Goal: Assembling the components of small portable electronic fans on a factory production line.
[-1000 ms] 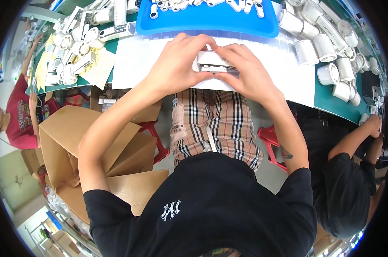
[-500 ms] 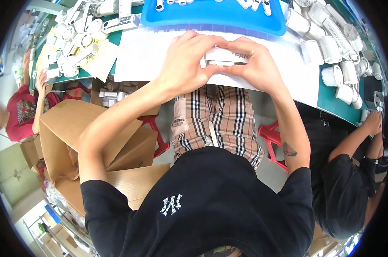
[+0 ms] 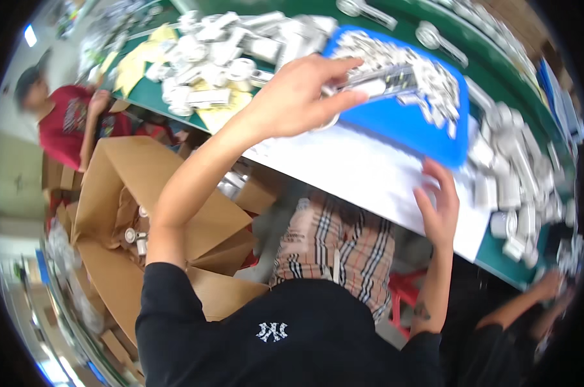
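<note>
My left hand grips a white handheld fan body between thumb and fingers. Motion blurs this long piece, whose far end looks dark and partly see-through. It is held over the blue tray, where many small white parts lie heaped. To the right, my right hand has its fingers apart with nothing in them, near the tray's front corner and above the white sheet on the table.
White fan parts are piled at the left over yellow paper, with another pile at the right. An open cardboard box stands by my left arm, white pieces inside. One person sits at far left; another's arm shows at right.
My hands have come apart. The left has carried the fan body up toward the tray, while the right has let go and drawn back. My view has turned and tilted.
</note>
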`<state>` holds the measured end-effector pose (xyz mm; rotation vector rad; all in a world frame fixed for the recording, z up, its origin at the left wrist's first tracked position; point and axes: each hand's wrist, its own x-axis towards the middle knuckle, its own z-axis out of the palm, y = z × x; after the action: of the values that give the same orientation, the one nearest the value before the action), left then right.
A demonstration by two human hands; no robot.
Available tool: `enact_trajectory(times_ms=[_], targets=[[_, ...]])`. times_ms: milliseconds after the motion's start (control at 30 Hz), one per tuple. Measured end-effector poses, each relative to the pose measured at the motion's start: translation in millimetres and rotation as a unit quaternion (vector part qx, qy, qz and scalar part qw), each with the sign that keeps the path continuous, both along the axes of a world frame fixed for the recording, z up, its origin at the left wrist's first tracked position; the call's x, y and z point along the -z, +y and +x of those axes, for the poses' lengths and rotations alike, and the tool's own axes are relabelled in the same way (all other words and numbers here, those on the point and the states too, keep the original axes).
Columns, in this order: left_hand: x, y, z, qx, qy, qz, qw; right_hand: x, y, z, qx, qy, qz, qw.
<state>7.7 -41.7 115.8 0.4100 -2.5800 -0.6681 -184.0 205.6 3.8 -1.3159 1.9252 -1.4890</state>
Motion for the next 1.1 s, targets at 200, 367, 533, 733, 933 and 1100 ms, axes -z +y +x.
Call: enact_trajectory(times_ms=[200,367,533,733,933,1100], targets=[[-41,-95,68,-0.154,0.261,0.028,0.953,32,19,4,0.003,0.022,0.018,1.0],[-57,-129,118,-0.246,0.378,0.084,0.888,26,19,4,0.019,0.021,0.025,0.999],[-85,-120,127,-0.274,0.345,0.096,0.893,3,-8,28,-0.036,0.113,0.07,0.99],[-81,-78,81,-0.095,0.268,0.04,0.958,-9,-102,110,-0.166,0.142,0.07,0.973],[-74,-75,74,-0.174,0.154,0.017,0.972,7,-159,169,-0.183,0.208,0.003,0.961],[-55,-58,51,-0.146,0.37,0.032,0.917,24,-160,181,-0.155,0.152,0.011,0.976]])
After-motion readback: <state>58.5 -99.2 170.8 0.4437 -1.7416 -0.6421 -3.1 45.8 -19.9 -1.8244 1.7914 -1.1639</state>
